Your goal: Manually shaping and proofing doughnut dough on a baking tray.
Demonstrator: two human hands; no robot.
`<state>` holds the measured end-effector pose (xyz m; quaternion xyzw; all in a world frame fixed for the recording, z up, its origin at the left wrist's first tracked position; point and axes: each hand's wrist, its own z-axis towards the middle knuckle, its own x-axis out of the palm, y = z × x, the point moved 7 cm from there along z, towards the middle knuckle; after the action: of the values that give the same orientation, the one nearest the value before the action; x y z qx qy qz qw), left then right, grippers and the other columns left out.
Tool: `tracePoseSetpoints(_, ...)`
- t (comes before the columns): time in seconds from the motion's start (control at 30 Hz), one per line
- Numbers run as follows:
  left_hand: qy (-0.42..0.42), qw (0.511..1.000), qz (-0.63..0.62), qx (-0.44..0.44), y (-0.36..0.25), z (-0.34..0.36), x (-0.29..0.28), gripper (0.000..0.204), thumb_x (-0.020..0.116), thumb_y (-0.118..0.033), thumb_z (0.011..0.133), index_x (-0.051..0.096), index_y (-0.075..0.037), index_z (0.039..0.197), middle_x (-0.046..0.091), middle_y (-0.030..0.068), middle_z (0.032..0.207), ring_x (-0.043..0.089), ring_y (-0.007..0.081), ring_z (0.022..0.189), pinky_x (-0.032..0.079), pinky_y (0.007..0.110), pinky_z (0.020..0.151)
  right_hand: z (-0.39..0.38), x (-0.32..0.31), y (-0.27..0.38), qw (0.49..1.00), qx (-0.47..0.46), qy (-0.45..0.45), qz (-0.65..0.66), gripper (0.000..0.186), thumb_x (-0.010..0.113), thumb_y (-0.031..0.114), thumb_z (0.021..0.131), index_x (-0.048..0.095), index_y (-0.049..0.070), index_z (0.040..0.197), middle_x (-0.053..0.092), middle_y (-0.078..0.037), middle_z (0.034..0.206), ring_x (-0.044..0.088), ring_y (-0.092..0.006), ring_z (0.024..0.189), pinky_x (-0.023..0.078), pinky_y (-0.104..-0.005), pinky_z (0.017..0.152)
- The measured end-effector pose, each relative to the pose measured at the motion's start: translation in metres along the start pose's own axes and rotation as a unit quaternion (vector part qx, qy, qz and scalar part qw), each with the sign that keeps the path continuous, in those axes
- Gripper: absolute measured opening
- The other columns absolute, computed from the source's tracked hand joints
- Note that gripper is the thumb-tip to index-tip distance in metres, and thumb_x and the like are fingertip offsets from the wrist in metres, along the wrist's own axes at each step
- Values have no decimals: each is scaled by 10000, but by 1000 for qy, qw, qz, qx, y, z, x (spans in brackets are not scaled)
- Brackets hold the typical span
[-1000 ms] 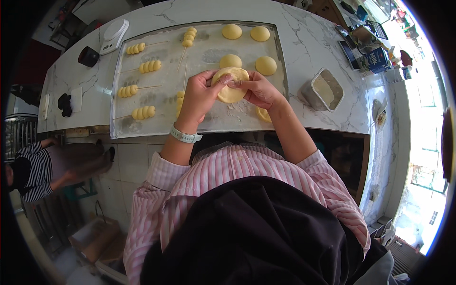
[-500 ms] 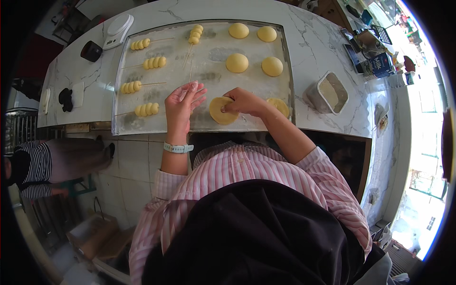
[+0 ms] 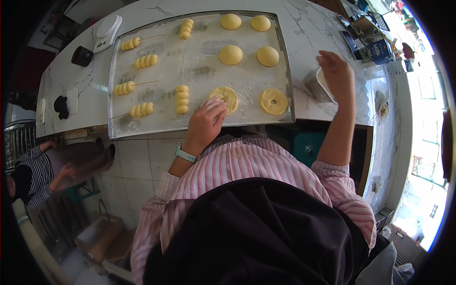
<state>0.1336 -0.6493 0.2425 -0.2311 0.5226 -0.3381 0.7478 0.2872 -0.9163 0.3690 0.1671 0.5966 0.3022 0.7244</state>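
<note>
My left hand [image 3: 205,121] lies with its fingers on a flattened yellow dough disc [image 3: 224,97] at the near edge of a floured metal tray [image 3: 156,121]. To the right of that disc sits a dough ring with a hole [image 3: 273,101]. My right hand [image 3: 336,72] hovers over a small rectangular metal container [image 3: 317,86] just right of the tray, fingers loosely apart and holding nothing I can see. Several round dough balls [image 3: 231,54] sit at the tray's far right. Skewers of small dough balls [image 3: 182,99] lie across its left half.
A white kitchen scale [image 3: 107,32] and a small black cup [image 3: 82,55] stand on the marble counter left of the tray. Cartons and clutter [image 3: 375,50] fill the far right. Another person in a striped top [image 3: 42,173] crouches on the floor at left.
The disc held up in both hands now lies on the tray. My right hand let go and moved right to the metal container. My left hand came down onto the disc.
</note>
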Motion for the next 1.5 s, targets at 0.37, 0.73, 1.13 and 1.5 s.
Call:
tracePoseSetpoints(0.37,122,976,152,101,-18,15,36,422,549,-249,839,492,-13,1184,463,171,1257,389,356,1198,286,449,1013,14,33,-125,963,54,229,-128,242,613,63,676,667,39,911,650,-151,811,622,-271,750,485,-340,685)
tracePoseSetpoints(0.73,181,952,133,210,-70,46,96,351,545,-280,834,558,-67,1113,518,131,1162,455,309,1115,315,428,978,10,12,-117,990,-12,85,-110,172,582,33,718,663,22,869,645,-148,767,609,-276,647,481,-331,637)
tracePoseSetpoints(1.13,171,950,146,219,-66,45,108,352,547,-309,828,564,-62,1078,468,132,1225,394,333,1171,291,456,985,-12,1,-101,994,-2,47,-94,251,586,223,804,626,-2,908,634,-181,823,606,-320,757,467,-343,697)
tracePoseSetpoints(1.5,127,921,-357,-95,-46,67,99,524,476,-449,869,504,3,1133,509,157,1175,460,283,1134,341,381,991,-29,34,3,994,-49,88,39,249,550,136,802,595,33,1024,597,-162,1023,585,-329,892,462,-366,784)
